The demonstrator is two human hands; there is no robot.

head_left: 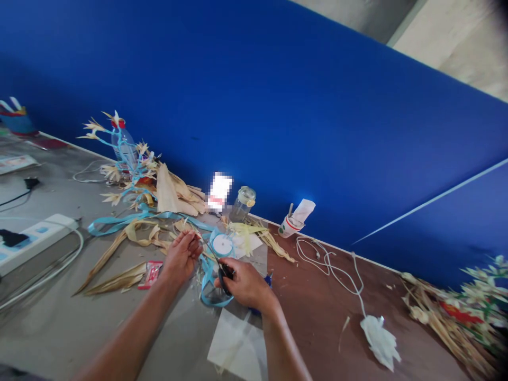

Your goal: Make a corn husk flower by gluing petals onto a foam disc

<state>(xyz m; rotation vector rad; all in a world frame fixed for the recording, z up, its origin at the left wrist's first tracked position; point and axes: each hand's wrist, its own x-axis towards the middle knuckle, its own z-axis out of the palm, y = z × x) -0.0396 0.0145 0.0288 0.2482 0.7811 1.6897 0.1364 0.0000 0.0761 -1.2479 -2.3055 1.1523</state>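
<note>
My right hand [246, 283] is closed round the black handles of a pair of scissors [225, 278], whose blades point up and left toward my other hand. The fingers of my left hand [183, 255] are pinched together beside the blade tips; what they hold is too small to make out. Just behind the scissors lies a spool of light blue ribbon [223, 245], with a loose ribbon loop [207, 293] below it. Dry corn husks [119, 279] and a small red packet [151, 274] lie left of my left hand.
At the back left, blue-stemmed husk flowers [135, 166] stand by a plastic bottle [124, 142]. A clear jar [243, 203], a bright pixelated screen [219, 191] and a paper cup [291, 226] line the blue partition. A power strip [39, 241] lies left, a white cable [345, 272] right.
</note>
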